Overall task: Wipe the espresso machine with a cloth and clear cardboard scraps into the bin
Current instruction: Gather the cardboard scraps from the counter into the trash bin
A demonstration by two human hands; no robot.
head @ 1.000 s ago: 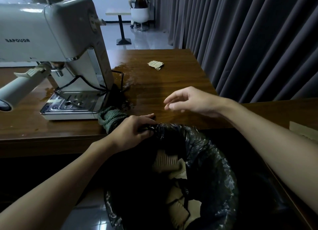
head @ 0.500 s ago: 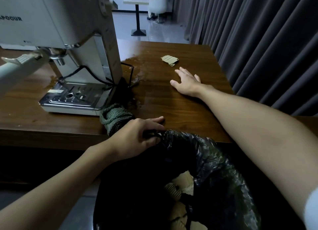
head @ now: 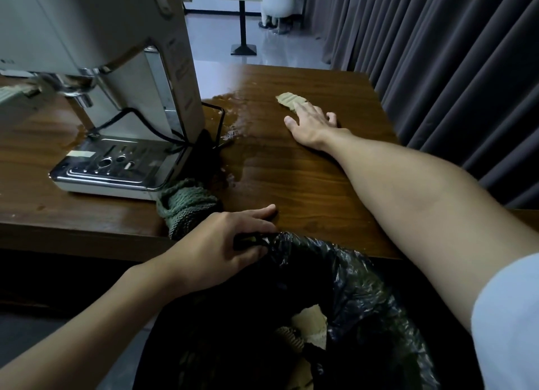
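Table [head: 291, 179] edge: left hand [head: 230, 243] on bin rim [head: 320, 247], right hand [head: 312, 124] on scrap [head: 287, 100].

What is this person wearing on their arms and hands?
Both the left hand and the right hand are bare: no gloves, rings or watch show. The forearms are uncovered too. A pale bluish-white short sleeve covers the right upper arm; any left sleeve is out of view.

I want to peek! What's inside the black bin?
Inside the bin lie a few pale cardboard scraps. Deeper down it is too dark to see, and the scraps cover whatever is under them. The left hand grips its rim.
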